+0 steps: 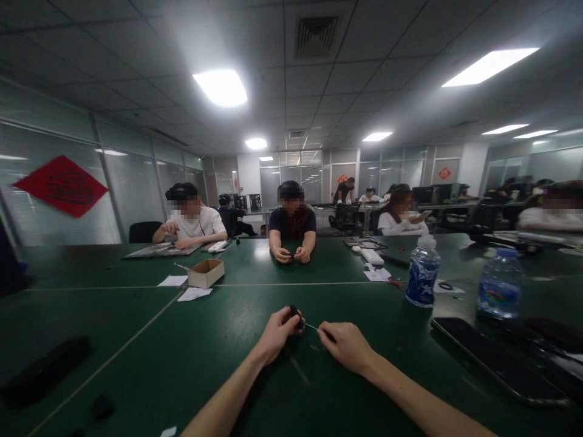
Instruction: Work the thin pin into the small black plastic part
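Note:
Just above the green table (228, 376), my left hand (277, 332) is closed around a small black object (295, 315), whose details are too dark to make out. My right hand (344, 345) pinches the near end of a thin metal rod (311, 326), like a screwdriver shaft; its handle is hidden in the fingers. The rod slants from my right fingertips toward the black object. Whether its tip touches that object cannot be made out. The two hands are a short gap apart.
A phone (496, 358), a blue-labelled bottle (422, 273) and a clear bottle (500, 285) stand or lie right. An open box (206, 273) with papers is left of centre. A dark case (48, 370) lies left. People sit across the table.

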The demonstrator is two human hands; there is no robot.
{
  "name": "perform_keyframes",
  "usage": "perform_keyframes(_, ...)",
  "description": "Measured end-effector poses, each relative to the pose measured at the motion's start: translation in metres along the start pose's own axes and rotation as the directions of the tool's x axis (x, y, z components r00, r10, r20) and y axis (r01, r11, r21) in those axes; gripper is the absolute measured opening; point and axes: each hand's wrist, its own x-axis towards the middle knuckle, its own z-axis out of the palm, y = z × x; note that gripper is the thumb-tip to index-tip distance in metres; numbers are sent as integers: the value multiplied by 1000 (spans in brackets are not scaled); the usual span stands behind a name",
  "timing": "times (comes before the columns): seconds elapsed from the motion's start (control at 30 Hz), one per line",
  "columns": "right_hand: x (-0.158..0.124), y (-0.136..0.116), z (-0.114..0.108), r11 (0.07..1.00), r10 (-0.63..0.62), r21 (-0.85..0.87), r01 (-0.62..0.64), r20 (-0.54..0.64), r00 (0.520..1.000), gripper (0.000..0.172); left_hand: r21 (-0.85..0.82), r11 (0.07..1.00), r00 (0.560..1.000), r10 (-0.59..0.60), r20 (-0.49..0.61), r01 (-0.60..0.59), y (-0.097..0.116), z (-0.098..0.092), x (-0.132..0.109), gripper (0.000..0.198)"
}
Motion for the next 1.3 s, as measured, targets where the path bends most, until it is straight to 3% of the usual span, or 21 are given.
perform_keyframes(1.3, 0, 3, 3, 999, -17, 30, 18, -22, 1000, 30, -37, 999, 1000, -18, -14, 17, -5, -3, 3, 34)
